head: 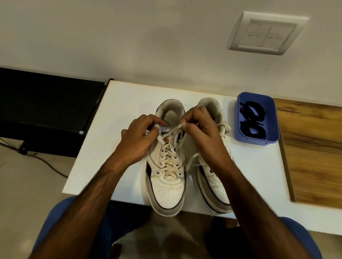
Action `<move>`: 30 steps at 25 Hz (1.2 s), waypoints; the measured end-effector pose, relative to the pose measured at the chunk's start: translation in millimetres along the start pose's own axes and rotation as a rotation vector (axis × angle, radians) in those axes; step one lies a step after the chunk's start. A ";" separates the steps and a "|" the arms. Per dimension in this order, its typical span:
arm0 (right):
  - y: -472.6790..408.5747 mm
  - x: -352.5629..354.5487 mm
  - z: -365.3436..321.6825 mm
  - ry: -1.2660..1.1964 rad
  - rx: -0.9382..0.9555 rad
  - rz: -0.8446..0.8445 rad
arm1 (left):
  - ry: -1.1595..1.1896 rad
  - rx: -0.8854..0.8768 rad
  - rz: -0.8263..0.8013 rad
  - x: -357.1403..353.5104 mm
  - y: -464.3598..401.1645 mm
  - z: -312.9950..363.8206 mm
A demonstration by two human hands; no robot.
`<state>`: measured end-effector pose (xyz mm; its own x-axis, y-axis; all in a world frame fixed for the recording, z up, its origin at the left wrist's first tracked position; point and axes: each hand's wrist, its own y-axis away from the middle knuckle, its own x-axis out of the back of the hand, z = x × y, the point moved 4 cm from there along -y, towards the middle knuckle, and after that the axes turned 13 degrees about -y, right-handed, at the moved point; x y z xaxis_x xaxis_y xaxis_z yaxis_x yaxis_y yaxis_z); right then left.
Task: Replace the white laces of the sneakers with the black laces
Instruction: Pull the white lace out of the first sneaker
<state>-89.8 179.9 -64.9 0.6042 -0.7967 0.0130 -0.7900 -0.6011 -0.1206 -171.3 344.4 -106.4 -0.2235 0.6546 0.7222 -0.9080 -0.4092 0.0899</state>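
Tabletop, white, on which two sneakers are set side by side, toes toward the viewer. Left sneaker is laced with a white lace; right sneaker is partly covered by the right forearm. Blue tray — placed just right of the shoes — is seen to contain the coiled black laces. Lace ends are pinched by the left hand and the right hand above the left shoe's tongue.

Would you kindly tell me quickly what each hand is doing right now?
Left hand: pinching the white lace of the left sneaker.
Right hand: pinching the same lace's other end.
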 end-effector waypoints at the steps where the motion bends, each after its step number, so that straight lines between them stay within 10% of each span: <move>1: 1.5 -4.8 3.6 0.151 0.016 -0.029 | 0.003 0.000 -0.003 -0.3 0.0 -0.3; 10: 4.6 -30.1 22.8 0.814 0.212 0.004 | 0.008 0.010 -0.004 0.2 0.8 0.0; 17: 1.1 1.3 5.7 -0.290 -0.032 0.054 | -0.019 -0.003 -0.005 1.1 0.7 1.7; 24: 4.5 -26.9 29.5 0.720 0.184 -0.067 | 0.018 0.005 -0.002 0.4 0.3 0.1; 30: 5.7 -27.3 26.3 0.706 0.198 -0.032 | 0.005 0.009 0.003 0.6 1.2 2.3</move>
<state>-108.0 199.8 -92.0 0.3629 -0.6696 0.6480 -0.6991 -0.6554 -0.2858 -171.7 342.8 -104.3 -0.2282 0.6562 0.7192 -0.9040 -0.4171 0.0938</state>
